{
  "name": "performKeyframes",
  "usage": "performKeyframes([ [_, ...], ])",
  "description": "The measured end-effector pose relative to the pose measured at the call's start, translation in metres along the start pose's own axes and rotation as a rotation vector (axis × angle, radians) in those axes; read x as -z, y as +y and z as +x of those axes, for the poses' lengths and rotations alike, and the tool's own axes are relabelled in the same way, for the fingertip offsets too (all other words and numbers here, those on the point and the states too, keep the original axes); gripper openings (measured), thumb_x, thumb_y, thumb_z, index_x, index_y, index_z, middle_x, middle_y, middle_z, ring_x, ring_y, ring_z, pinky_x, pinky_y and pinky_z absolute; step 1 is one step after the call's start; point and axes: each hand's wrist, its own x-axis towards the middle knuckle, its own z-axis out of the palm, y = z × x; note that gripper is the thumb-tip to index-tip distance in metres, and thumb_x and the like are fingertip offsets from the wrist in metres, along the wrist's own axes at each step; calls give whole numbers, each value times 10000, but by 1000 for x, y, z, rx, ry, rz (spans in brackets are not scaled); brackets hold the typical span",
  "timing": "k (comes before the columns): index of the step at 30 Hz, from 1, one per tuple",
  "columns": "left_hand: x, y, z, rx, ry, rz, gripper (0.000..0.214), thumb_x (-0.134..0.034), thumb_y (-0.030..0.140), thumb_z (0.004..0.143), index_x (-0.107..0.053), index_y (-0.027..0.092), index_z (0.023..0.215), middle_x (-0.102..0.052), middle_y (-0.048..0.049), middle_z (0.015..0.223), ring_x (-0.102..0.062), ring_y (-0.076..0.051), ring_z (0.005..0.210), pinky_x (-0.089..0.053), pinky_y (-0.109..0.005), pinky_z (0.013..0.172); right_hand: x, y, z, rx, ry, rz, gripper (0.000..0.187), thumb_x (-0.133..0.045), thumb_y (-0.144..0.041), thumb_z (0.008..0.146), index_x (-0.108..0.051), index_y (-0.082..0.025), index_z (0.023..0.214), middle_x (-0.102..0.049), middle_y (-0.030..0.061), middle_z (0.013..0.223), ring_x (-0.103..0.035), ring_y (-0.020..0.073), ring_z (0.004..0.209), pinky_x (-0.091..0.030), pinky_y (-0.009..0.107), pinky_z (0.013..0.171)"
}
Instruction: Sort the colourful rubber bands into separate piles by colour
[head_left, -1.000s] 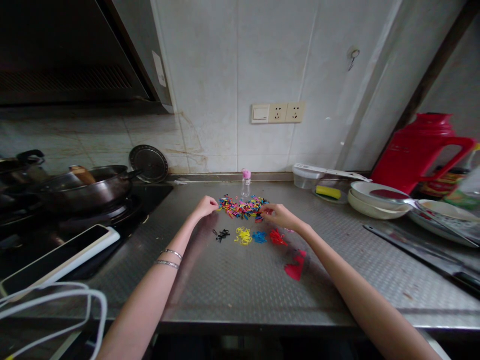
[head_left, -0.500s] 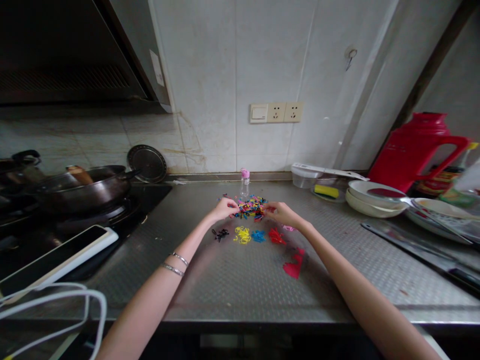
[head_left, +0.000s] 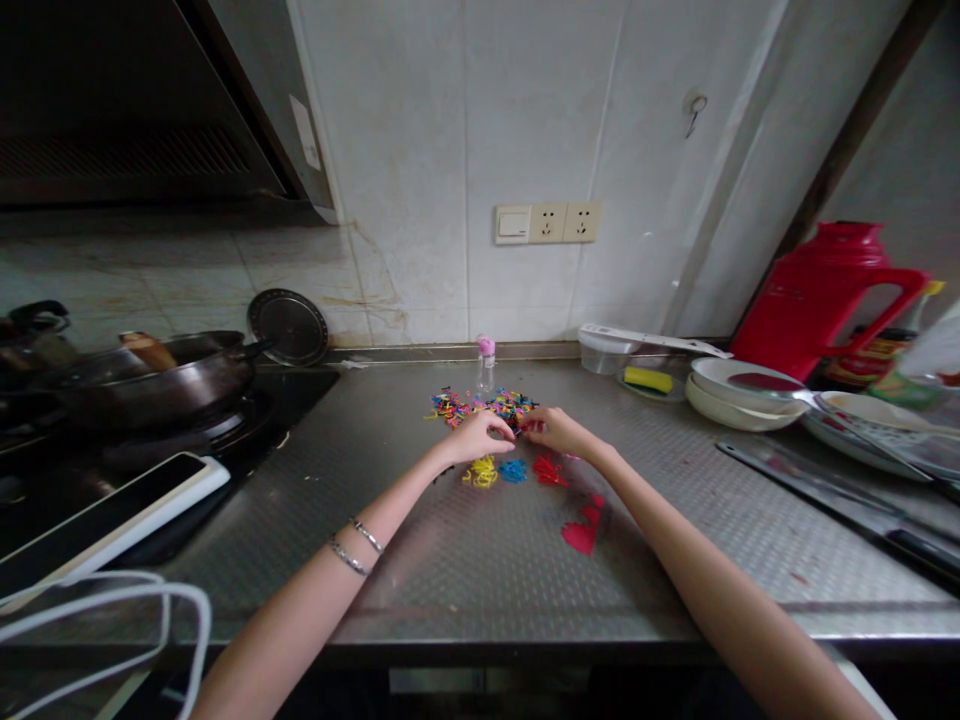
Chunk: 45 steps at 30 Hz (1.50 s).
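Observation:
Small multicoloured rubber bands lie in a loose pile (head_left: pixel 448 408) on the metal counter. My left hand (head_left: pixel 480 436) is over the near side of the pile, thumb and fingers curled to a pinch; anything between the tips is too small to make out. My right hand (head_left: pixel 559 432) is at the pile's right edge, fingers bent together, tips partly hidden. In front lie a yellow heap (head_left: pixel 481 472), a blue heap (head_left: pixel 513 470) and a red heap (head_left: pixel 549 469) of bands. My left wrist mostly covers the black heap. Pink bands show slightly beside my right hand.
A clear bottle with a pink cap (head_left: pixel 486 350) stands behind the pile. Red heart shapes (head_left: pixel 581 535) are nearer me. At right are bowls (head_left: pixel 739 408), a sponge (head_left: pixel 648 380), a knife (head_left: pixel 817 495) and a red thermos (head_left: pixel 821 295). A pan (head_left: pixel 161 380) sits on the stove at left.
My left hand has moved right and toward me, from the pile's left side to near my right hand, uncovering the pile's left part. My right hand has barely moved.

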Motion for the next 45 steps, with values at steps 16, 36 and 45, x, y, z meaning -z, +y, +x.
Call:
performKeyframes([
  [16, 46, -46, -14, 504, 439, -261, 276, -598, 316, 682, -683, 93, 820, -531, -1, 456, -441, -83, 455, -323, -192, 446, -11, -9, -3, -29, 59, -139, 144, -517, -252, 754, -621, -231, 852, -647, 13, 825, -558, 132, 724, -353, 204, 587],
  [36, 57, -92, -18, 625, 542, -28, 225, -567, 243, 659, -692, 100, 779, -669, -78, 689, -557, -123, 560, -404, -212, 528, 63, 37, -20, -254, -156, 136, 304, -541, -351, 688, -687, -138, 849, -669, 53, 712, -543, 129, 550, -395, 197, 421],
  [45, 70, -104, -29, 651, 421, 110, 166, -583, 179, 628, -694, 119, 736, -680, -76, 760, -596, -144, 679, -423, -209, 624, 64, 38, -23, -309, -218, 129, 329, -508, -244, 652, -663, -131, 918, -663, 57, 769, -563, 134, 621, -418, 171, 435],
])
